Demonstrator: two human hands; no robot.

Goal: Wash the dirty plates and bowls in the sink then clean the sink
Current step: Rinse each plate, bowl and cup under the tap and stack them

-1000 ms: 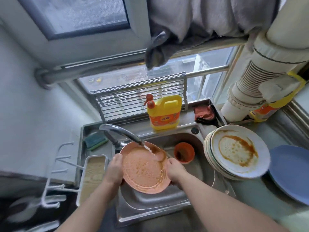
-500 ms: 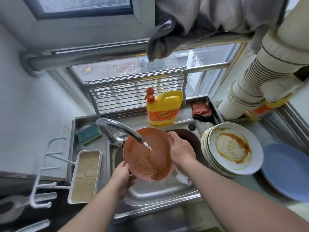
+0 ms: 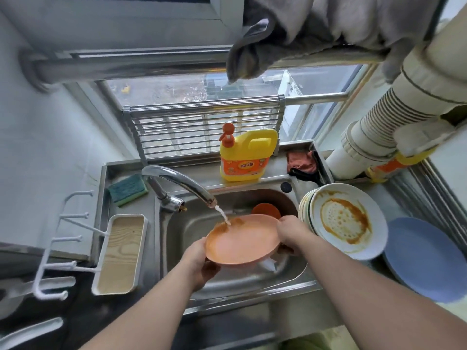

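1. Steel sink [image 3: 177, 238], set into the counter under a window; tap [image 3: 182, 185] arched over the basin, a thin stream running from its spout.
2. Blue plate [image 3: 424, 258] at far right on the counter, looking clean.
3. Stack of white plates [image 3: 348, 221] leaning just right of the basin, the top one ringed with brown sauce. Still to wash, and likely heavier and more breakable than the orange one.
4. Orange plate [image 3: 242, 241] held over the basin, tilted a little, the stream landing on its far left rim where sauce residue remains. Probably light, stiff plastic; wet and greasy, so likely slippery. Best taken at opposite rim edges, thumbs on top and fingers beneath, as held here.
5. Yellow detergent bottle [image 3: 247, 157] on the ledge behind the basin, with a pump top.
6. Green sponge [image 3: 129, 189] left of the tap, untouched; probably wanted next for the sauce.
7. Left hand [image 3: 199, 258] clamped on the plate's near left rim, fingers curled under it.
8. Right hand [image 3: 290, 233] gripping the right rim, fingers wrapped over the edge.
9. Small orange bowl [image 3: 265, 209] in the basin behind the plate, partly hidden, awaiting washing.
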